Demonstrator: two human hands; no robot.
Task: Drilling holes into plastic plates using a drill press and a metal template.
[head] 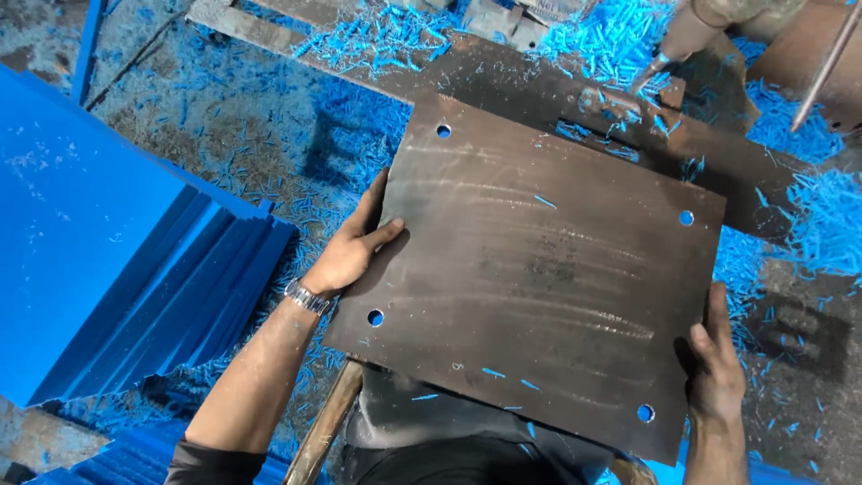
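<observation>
A dark rusty steel plate (539, 269), rectangular with a round hole near each corner, fills the middle of the head view, tilted. My left hand (352, 247) grips its left edge, thumb on top, a metal watch on the wrist. My right hand (714, 364) holds the lower right edge near a corner hole. A few blue shavings lie on the plate's face.
A stack of blue plastic sheets (99, 260) stands at the left. Blue shavings (611, 36) cover the floor and a brown metal frame (575, 99) behind the plate. Another person's hand (678, 40) reaches in at the top right beside a metal rod (824, 67).
</observation>
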